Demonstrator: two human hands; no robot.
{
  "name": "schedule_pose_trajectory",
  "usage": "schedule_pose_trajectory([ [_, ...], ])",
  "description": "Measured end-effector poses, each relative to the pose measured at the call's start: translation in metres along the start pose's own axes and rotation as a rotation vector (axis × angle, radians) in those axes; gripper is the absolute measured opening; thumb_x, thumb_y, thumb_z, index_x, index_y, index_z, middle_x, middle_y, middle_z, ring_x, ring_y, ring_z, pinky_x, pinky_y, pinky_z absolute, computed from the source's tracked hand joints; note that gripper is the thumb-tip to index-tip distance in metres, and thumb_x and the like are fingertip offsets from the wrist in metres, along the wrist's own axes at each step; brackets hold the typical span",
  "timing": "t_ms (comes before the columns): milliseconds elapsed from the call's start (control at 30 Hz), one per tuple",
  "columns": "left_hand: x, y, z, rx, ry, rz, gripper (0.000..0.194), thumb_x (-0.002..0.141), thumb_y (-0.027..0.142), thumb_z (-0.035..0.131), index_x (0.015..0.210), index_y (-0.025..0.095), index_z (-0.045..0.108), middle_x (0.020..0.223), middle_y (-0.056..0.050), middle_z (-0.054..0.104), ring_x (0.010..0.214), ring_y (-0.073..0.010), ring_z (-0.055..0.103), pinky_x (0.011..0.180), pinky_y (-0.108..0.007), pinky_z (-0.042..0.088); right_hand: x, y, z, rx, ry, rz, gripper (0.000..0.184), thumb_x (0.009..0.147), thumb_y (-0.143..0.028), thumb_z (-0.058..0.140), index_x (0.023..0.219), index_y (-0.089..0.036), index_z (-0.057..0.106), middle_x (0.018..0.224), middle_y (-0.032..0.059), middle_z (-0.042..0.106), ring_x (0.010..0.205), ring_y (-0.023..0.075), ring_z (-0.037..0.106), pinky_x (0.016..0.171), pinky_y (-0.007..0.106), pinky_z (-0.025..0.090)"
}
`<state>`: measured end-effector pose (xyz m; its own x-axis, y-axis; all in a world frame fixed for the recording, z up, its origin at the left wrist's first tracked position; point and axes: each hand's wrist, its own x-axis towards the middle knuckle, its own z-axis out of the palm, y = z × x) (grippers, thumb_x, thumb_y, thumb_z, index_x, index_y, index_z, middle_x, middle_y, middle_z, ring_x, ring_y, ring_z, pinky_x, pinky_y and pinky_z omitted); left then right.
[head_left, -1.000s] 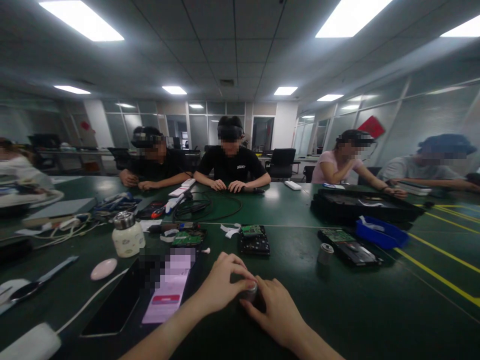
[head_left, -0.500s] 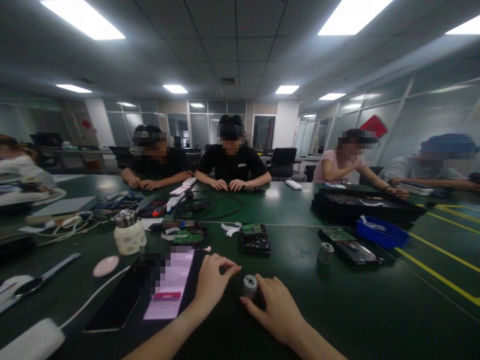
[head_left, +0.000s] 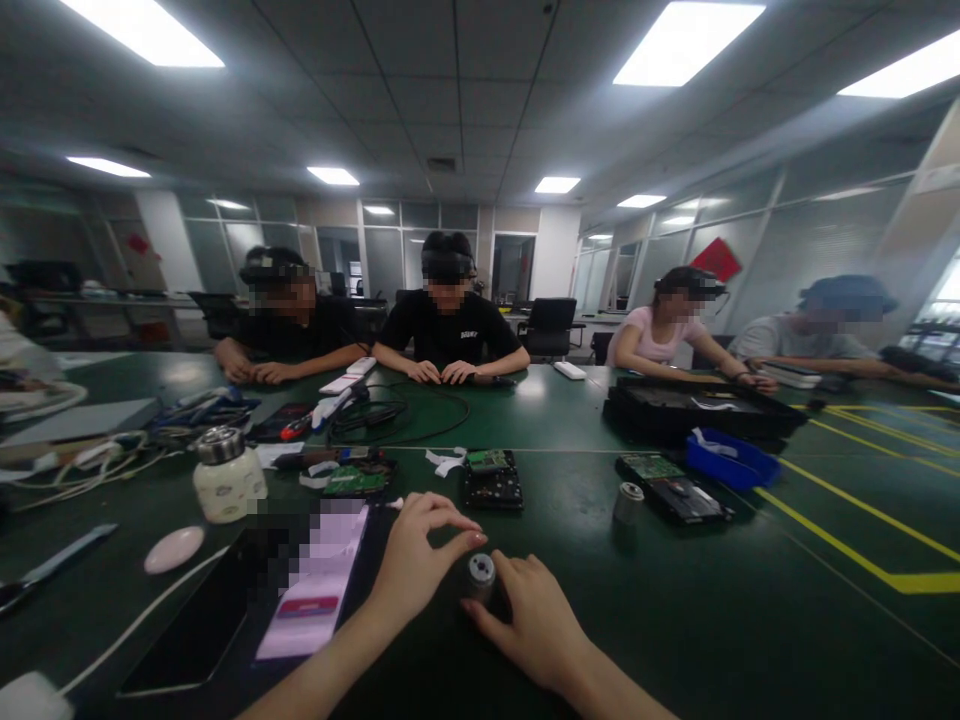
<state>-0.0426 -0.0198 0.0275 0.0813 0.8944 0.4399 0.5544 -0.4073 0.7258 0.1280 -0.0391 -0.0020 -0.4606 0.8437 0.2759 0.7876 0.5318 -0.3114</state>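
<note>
A small silver metal cylinder [head_left: 481, 574] stands upright on the green table, with dark holes in its top face. My right hand [head_left: 534, 618] grips it from the right, thumb at the near side and index finger at the far side. Just above the cylinder's far left edge, my left hand [head_left: 416, 555] has its thumb and index fingertips brought together in a pinch. Whatever may be between them is too small to make out. A second metal cylinder [head_left: 628, 503] stands farther right, apart from both hands.
Hard drives with green circuit boards [head_left: 491, 480] lie beyond my hands, another [head_left: 675, 490] at the right. A blue bin [head_left: 731, 462] and black tray [head_left: 697, 405] sit behind. Left are a phone [head_left: 191, 625], purple-screened device [head_left: 319, 590], and jar [head_left: 229, 480]. People sit opposite.
The view has turned slightly right, so everything sits farther left. My left hand's pinched fingertips are closer to the cylinder's top. My right hand keeps its grip. A person opposite has lowered a hand.
</note>
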Motion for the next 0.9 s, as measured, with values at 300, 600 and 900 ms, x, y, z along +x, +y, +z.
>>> schedule_pose_trajectory([
  [300,-0.003,0.002,0.003,0.018,-0.146,-0.092,0.016,0.063,0.042,0.072,0.069,0.027,0.073,0.083,-0.003,0.061,0.090,-0.0225,0.051,0.086,-0.037,0.036,-0.001,0.000,0.001,0.005,0.000,-0.005,0.023,0.084,-0.040,0.054,0.094,-0.019,0.054,0.084,0.0018,0.063,0.075,0.0184,0.057,0.070,0.029,0.033],
  [600,-0.004,0.010,0.001,-0.037,-0.153,-0.080,0.010,0.064,0.035,0.072,0.066,0.025,0.072,0.080,-0.002,0.062,0.089,-0.0217,0.051,0.084,-0.035,0.037,-0.002,-0.001,-0.001,0.022,-0.007,-0.002,0.024,0.084,-0.040,0.054,0.094,-0.019,0.054,0.085,0.0028,0.064,0.076,0.0191,0.057,0.071,0.029,0.034],
  [900,-0.005,0.018,-0.003,0.030,-0.224,-0.089,0.015,0.067,0.040,0.070,0.069,0.026,0.072,0.082,-0.002,0.061,0.090,-0.0216,0.050,0.082,-0.034,0.037,-0.002,0.002,0.003,0.015,0.001,0.001,0.026,0.084,-0.041,0.053,0.097,-0.018,0.055,0.087,0.0037,0.064,0.079,0.0203,0.058,0.072,0.030,0.034],
])
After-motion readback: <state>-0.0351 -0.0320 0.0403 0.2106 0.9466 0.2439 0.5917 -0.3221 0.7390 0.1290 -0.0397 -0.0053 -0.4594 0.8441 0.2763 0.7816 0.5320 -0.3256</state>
